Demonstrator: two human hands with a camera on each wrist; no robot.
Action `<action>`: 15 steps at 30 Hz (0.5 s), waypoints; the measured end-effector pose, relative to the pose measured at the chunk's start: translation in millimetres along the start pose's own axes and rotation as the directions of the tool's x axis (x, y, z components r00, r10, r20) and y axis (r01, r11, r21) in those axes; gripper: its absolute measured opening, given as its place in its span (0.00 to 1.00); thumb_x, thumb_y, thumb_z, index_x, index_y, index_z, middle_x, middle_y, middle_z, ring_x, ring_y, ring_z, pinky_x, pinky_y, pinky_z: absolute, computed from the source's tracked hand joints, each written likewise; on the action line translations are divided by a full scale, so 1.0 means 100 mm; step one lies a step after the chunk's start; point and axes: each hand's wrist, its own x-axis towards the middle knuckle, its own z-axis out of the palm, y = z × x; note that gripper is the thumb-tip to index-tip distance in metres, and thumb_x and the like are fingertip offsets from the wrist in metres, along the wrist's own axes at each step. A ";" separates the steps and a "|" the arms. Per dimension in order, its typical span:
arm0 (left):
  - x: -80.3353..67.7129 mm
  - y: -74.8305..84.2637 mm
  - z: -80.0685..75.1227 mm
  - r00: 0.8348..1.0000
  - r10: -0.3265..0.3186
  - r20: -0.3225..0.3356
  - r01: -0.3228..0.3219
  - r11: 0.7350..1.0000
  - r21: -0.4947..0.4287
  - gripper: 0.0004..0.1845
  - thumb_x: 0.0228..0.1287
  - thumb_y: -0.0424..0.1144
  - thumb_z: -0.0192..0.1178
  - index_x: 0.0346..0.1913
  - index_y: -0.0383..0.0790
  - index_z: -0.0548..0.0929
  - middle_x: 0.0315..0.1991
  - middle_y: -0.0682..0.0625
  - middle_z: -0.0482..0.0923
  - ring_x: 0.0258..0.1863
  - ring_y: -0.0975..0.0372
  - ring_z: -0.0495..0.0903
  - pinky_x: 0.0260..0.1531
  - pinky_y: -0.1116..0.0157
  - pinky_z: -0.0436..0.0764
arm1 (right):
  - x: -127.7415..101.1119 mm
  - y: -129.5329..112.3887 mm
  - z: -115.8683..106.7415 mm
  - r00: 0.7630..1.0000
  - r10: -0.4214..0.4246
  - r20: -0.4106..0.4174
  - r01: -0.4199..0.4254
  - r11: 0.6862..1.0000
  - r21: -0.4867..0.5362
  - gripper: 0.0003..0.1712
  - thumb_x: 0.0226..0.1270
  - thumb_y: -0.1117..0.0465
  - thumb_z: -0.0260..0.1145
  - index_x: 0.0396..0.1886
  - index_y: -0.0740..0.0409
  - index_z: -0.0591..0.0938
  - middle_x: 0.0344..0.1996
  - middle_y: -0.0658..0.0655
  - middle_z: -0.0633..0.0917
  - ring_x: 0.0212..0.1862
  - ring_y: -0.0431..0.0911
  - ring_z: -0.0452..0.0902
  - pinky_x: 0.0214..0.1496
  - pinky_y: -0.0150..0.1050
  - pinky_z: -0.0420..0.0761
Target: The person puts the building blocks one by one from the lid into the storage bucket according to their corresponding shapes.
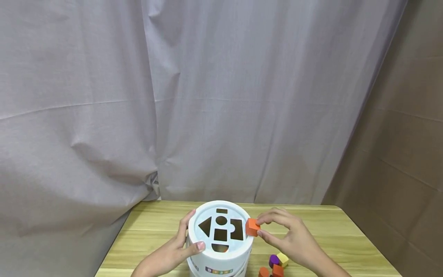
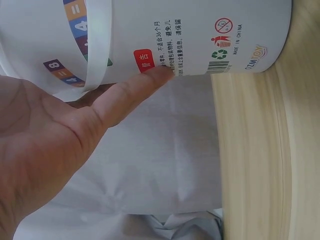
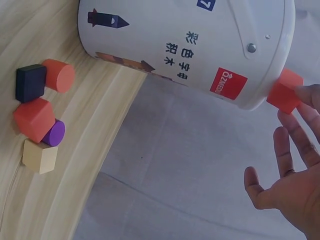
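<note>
A white shape-sorter bucket (image 1: 221, 250) stands on the wooden table, its lid (image 1: 204, 243) cut with triangle, circle, square and other holes. My left hand (image 1: 180, 246) grips the bucket's left side, thumb on the lid rim, fingers curled round the wall (image 2: 200, 30). My right hand (image 1: 277, 231) pinches an orange cube (image 1: 252, 227) between thumb and fingertips at the lid's right edge. In the right wrist view the orange cube (image 3: 285, 91) sits against the bucket rim (image 3: 270, 75).
Loose blocks lie on the table (image 1: 339, 231) to the right of the bucket: a purple one (image 1: 273, 260), a yellow one (image 1: 283, 259) and orange ones (image 1: 277, 271). A dark block (image 3: 30, 82) lies among them. A grey curtain (image 1: 173, 96) hangs behind.
</note>
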 end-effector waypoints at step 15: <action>0.00 -0.01 0.00 1.000 0.001 0.005 -0.001 1.000 0.007 0.53 0.82 0.51 0.64 0.90 0.65 0.35 0.92 0.38 0.43 0.87 0.35 0.53 0.79 0.28 0.61 | 0.10 -0.07 0.13 1.000 -0.016 0.003 0.016 0.998 0.067 0.18 0.64 0.60 0.86 0.47 0.33 0.92 0.48 0.36 0.93 0.54 0.38 0.87 0.60 0.40 0.87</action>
